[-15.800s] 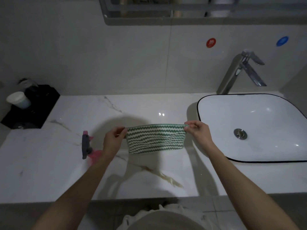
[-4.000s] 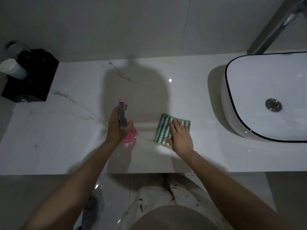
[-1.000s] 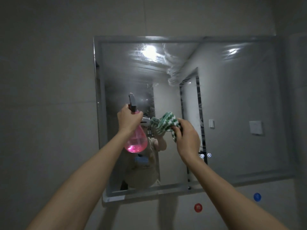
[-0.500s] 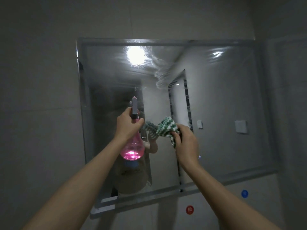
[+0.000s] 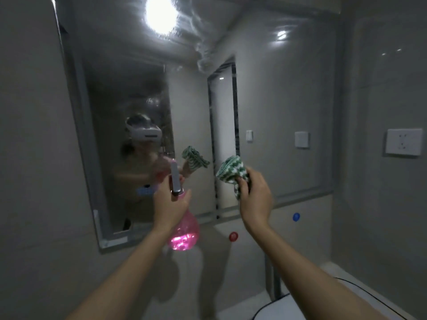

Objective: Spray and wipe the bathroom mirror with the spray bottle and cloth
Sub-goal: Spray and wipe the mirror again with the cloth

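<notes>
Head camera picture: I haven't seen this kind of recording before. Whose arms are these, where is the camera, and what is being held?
There is no machine here. A person wears a camera on the head, so you look along their own arms. The left hand grips a pink spray bottle by its neck, nozzle up. The right hand holds a bunched green-and-white cloth. Both are raised before the wall mirror, whose glass looks streaky; it reflects the person, a ceiling light and the same bottle and cloth. A white sink rim shows at lower right.

At the lower right of your frame, the white black-rimmed basin (image 5: 346, 303) sits on the pale counter (image 5: 235, 308).
</notes>
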Demonstrator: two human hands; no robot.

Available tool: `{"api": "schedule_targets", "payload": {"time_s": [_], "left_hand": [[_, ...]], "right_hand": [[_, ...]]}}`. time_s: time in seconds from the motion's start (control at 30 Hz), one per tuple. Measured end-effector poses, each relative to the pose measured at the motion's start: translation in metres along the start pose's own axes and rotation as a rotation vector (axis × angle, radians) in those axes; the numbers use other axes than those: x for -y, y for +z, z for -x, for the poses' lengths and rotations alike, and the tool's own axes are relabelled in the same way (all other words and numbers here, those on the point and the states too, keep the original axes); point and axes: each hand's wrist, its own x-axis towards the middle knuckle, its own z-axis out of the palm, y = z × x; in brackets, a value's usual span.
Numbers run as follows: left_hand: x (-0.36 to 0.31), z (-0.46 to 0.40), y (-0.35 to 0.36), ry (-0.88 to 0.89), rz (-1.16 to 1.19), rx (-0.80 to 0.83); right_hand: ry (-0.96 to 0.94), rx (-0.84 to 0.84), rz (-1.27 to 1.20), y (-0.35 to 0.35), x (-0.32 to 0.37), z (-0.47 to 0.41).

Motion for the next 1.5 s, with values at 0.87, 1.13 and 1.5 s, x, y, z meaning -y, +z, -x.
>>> {"api": "schedule_targets", "payload": {"time_s": [0.87,1.13,1.5], "left_hand": [[0.165,0.044,-0.032,-0.238,-0.234,-0.233],[0.170,0.041,-0.041,-0.285,-0.242,-0.296],[0.150,0.044,-0.048,-0.271,-0.176,-0.175]], "right_hand": [[-0.127,0.159,-0.017,0.245,-0.079,0.088],[-0.201,0.231,0.056,0.242,-0.076,0.083],[-0.451,0.002,0.338,0.243,-0.092,0.055]]}}
